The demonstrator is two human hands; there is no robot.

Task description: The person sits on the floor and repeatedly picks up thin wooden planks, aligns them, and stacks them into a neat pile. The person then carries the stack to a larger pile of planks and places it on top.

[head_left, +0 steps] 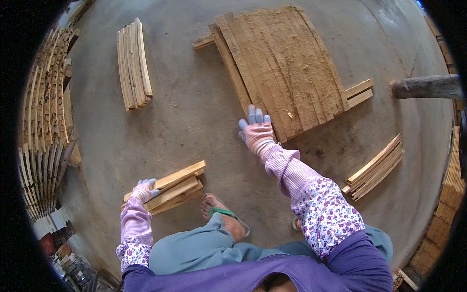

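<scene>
My left hand (143,190), in a grey and pink-striped glove, is closed on the left end of a short wooden strip (180,176). That strip tops a small uneven pile of pale cut wooden strips (177,193) beside my left foot. Ahead of me, my right hand (258,130), gloved alike, reaches out with its fingers apart. It lies at the near left edge of a wide layer of rough brown planks (287,68), and I cannot tell whether it presses on them. Nothing shows in its fingers.
Wooden bearers (359,92) stick out from under the planks. A bundle of strips (134,65) lies far left, another bundle (374,168) at right. A round wooden post (425,87) stands far right. Stacked timber (46,112) lines the left side. My sandalled foot (224,219) is near the small pile.
</scene>
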